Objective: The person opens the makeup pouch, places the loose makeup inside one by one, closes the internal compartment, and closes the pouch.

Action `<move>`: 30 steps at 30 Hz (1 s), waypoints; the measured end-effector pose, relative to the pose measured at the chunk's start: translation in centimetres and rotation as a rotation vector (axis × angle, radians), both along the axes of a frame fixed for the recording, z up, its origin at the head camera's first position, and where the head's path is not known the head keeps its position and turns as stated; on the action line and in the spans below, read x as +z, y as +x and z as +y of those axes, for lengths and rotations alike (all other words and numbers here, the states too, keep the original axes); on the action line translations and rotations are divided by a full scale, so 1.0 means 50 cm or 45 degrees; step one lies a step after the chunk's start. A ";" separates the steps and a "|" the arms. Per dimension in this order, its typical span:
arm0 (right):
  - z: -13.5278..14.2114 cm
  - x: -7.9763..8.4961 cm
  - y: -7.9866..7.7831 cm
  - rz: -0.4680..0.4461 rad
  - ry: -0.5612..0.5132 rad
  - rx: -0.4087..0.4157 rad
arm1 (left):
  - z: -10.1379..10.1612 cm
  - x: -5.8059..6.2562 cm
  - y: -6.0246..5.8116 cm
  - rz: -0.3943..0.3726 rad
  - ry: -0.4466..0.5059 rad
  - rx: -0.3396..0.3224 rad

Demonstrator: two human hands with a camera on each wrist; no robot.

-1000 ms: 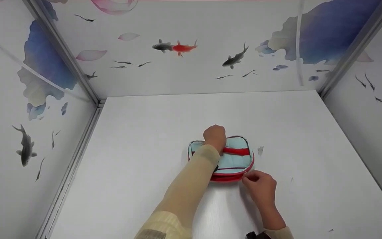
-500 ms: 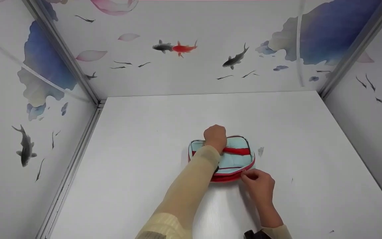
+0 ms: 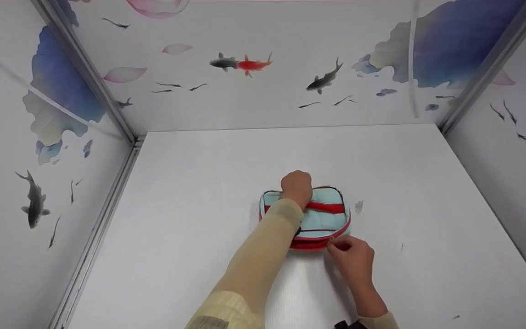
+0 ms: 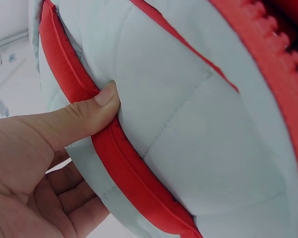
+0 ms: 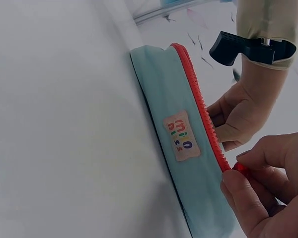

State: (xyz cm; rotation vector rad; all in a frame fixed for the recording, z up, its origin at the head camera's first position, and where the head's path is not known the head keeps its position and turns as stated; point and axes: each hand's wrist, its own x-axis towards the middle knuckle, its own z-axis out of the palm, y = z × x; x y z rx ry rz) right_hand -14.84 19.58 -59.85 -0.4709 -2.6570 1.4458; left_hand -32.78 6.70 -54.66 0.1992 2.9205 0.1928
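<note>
A light blue zippered bag (image 3: 323, 222) with red trim lies on the white table. My left hand (image 3: 296, 188) grips its far side: in the left wrist view the thumb presses on the top beside the red strap (image 4: 134, 171), and the other fingers curl at the bag's edge. At the near right corner, my right hand (image 3: 354, 260) pinches the small red zipper pull (image 5: 241, 169). The red zipper teeth (image 5: 194, 89) are joined along the side above a colourful label (image 5: 181, 136). Along the front, the zipper (image 4: 275, 47) gapes over a dark red inside.
The white tabletop (image 3: 190, 192) is bordered by white walls (image 3: 263, 100) painted with fish and petals. Metal rails (image 3: 107, 214) run along the left edge. My left forearm (image 3: 258, 260) crosses over the bag's left part.
My right hand has slid a little to the left along the bag's front edge with the zipper pull. My left hand keeps its grip in the same place.
</note>
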 end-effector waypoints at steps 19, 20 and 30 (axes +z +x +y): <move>-0.005 -0.002 0.006 0.022 -0.013 0.007 | -0.005 0.009 0.004 -0.044 -0.070 -0.043; -0.006 -0.002 0.006 0.028 -0.010 0.009 | -0.005 0.009 0.004 -0.048 -0.065 -0.043; -0.017 -0.003 0.004 -0.010 -0.019 0.021 | -0.011 0.016 0.013 -0.058 -0.048 -0.026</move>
